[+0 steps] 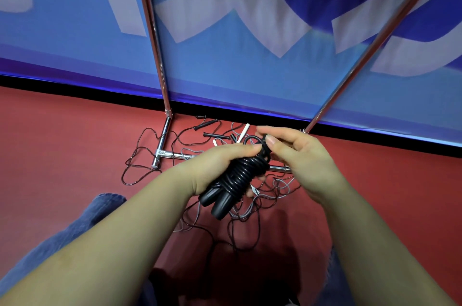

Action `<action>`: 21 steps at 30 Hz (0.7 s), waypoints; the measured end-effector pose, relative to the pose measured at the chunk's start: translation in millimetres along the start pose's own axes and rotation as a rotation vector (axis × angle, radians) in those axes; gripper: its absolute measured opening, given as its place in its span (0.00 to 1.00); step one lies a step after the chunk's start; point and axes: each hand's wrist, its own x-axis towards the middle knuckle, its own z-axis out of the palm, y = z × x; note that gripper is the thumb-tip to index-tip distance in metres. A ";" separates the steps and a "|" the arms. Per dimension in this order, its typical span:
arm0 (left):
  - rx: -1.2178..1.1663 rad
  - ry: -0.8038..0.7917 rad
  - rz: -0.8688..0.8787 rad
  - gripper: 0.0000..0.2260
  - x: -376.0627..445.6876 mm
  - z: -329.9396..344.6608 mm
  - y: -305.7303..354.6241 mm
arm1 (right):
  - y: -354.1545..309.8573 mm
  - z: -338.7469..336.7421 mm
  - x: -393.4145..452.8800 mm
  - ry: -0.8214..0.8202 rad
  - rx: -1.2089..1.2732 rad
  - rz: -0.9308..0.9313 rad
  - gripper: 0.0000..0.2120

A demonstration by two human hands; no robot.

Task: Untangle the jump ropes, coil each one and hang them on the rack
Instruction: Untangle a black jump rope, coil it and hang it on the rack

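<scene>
black rope wound round its 2 handles makes a tight bundle (235,180), gripped in the left hand (215,168) above the floor, probably so the turns cannot slip. the right hand (297,155) pinches the last loop at the top, likely to tuck it under. the other jump ropes (250,208) lie tangled on the red floor (62,143) about the rack (162,140) base, unhung. big white shapes on the blue banner (225,68) cannot be read.

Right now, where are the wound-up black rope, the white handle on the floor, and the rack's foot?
Coiled black jump rope (240,175), head view: on the wound turns of cord.
White handle (243,133), head view: on its slim shaft.
Rack's foot (162,142), head view: on the chrome floor bar at left.
</scene>
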 end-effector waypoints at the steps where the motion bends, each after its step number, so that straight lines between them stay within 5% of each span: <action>1: 0.007 -0.005 0.000 0.14 -0.5 0.0 0.2 | -0.6 0.2 -0.1 0.021 -0.013 -0.022 0.10; 17: 0.234 0.013 -0.008 0.12 -0.6 -1.9 -4.4 | 15.7 8.6 1.4 0.264 -0.445 -0.152 0.14; 21: 0.415 0.039 0.027 0.19 1.0 -6.9 -7.9 | 17.3 2.9 5.1 0.141 -0.217 0.012 0.13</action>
